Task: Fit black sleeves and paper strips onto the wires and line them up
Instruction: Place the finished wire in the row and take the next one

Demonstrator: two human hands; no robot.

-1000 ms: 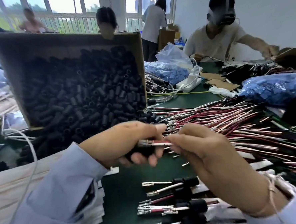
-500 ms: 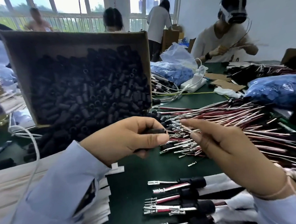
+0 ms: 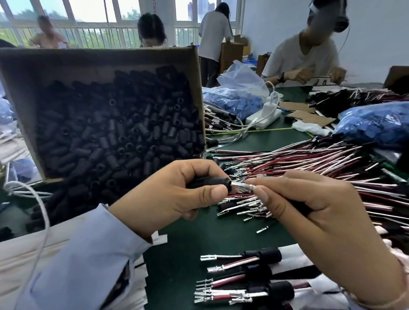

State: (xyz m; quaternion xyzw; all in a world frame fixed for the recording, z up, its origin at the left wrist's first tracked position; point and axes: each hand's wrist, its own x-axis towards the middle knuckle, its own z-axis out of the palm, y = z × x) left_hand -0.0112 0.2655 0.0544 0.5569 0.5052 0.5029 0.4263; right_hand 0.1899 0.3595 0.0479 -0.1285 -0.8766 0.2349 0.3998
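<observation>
My left hand (image 3: 170,195) pinches a black sleeve (image 3: 211,183) between thumb and fingers, its open end facing right. My right hand (image 3: 314,210) pinches a wire (image 3: 242,185) by its metal terminal ends, which touch the sleeve's mouth. A large pile of red and white wires (image 3: 319,169) lies behind and to the right. Near the front edge, finished wires with black sleeves and paper strips (image 3: 249,279) lie side by side in a row.
A tilted cardboard box (image 3: 194,88) full of black sleeves stands at the back left. Blue parts in plastic bags (image 3: 383,122) lie at the right and centre back. A stack of white paper strips (image 3: 139,285) lies under my left sleeve. Other people work across the green table (image 3: 181,264).
My right hand picked a wire from the pile and brought its terminals to the mouth of the sleeve held in my left hand. The earlier assembled wire is gone from my hands.
</observation>
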